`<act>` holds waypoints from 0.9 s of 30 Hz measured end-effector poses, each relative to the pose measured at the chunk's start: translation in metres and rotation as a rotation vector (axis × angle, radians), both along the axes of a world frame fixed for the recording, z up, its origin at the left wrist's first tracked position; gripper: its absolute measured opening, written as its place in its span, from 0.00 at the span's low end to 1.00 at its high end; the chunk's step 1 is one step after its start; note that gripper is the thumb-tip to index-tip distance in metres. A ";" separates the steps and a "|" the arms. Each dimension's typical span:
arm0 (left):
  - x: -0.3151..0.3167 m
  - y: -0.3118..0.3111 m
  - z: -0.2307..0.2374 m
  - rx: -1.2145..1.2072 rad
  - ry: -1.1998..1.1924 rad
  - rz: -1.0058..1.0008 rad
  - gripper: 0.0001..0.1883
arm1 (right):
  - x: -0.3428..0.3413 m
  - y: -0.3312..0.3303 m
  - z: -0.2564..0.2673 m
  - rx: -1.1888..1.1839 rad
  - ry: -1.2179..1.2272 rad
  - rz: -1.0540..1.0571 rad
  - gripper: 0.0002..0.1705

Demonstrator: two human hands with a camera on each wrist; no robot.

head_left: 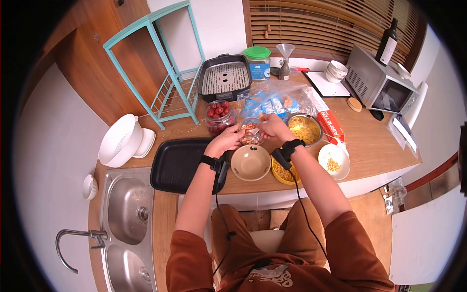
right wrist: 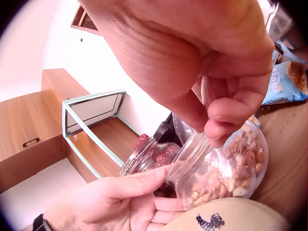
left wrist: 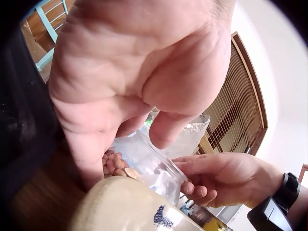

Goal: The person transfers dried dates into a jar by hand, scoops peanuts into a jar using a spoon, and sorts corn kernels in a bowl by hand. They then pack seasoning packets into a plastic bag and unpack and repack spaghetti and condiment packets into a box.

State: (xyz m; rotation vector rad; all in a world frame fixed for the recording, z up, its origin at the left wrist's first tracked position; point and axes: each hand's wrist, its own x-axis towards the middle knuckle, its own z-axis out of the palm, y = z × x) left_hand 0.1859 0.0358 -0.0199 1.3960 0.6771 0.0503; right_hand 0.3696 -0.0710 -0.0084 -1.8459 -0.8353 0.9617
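Head view faces down over the wooden table (head_left: 384, 141); both wrist views look closely, from opposite sides, at the clear round jar (head_left: 251, 132).

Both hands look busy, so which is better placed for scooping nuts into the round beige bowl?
Probably the right hand: it pinches a thin white utensil at the clear round jar beside the bowl; the left hand grips the jar.
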 end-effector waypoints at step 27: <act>-0.030 -0.081 0.054 -0.250 -0.642 0.401 0.24 | -0.059 -0.088 0.124 0.490 0.000 0.009 0.24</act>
